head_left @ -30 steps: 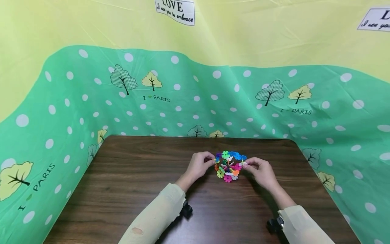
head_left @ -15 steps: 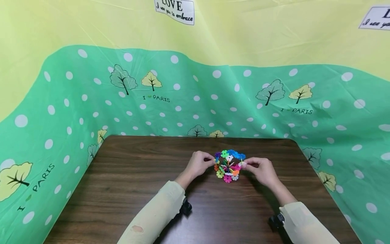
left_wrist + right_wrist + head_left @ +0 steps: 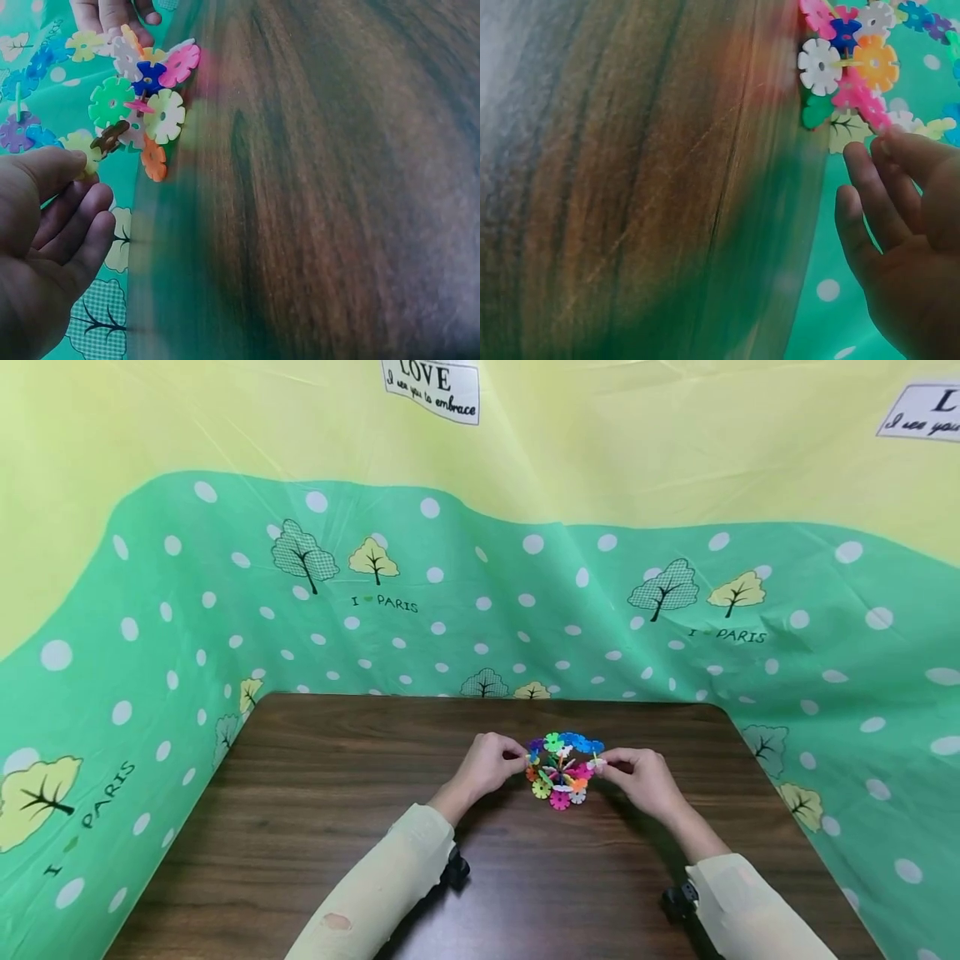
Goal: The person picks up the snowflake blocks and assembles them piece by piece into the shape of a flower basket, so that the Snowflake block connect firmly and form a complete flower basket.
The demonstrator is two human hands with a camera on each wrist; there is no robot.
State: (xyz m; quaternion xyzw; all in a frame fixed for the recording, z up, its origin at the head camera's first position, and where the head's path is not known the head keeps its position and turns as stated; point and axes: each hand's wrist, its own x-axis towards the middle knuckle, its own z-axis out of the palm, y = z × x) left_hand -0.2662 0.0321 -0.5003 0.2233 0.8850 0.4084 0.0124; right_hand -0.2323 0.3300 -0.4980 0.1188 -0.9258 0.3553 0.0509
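A basket-like build of colourful plastic snowflake discs (image 3: 560, 799) stands on the table between my hands, with an arch of blue, green and purple discs over its top. My left hand (image 3: 486, 767) pinches a yellow disc (image 3: 80, 150) at its left side between thumb and index finger. On the opposite side my right hand (image 3: 647, 783) pinches the build near a pink disc (image 3: 865, 101) and a white one. In the left wrist view, a green disc (image 3: 112, 102) and a pink disc (image 3: 180, 64) show on the body. The remaining fingers of both hands are loosely bent.
The dark wooden table (image 3: 315, 827) extends around the build, its far edge close behind. A green and yellow printed cloth (image 3: 480, 577) hangs behind and at both sides. Black wrist cameras (image 3: 455, 868) sit under the sleeves.
Both hands keep their pinch on the snowflake disc build. Its arch shifts only very slightly, and the head view tilts a little.
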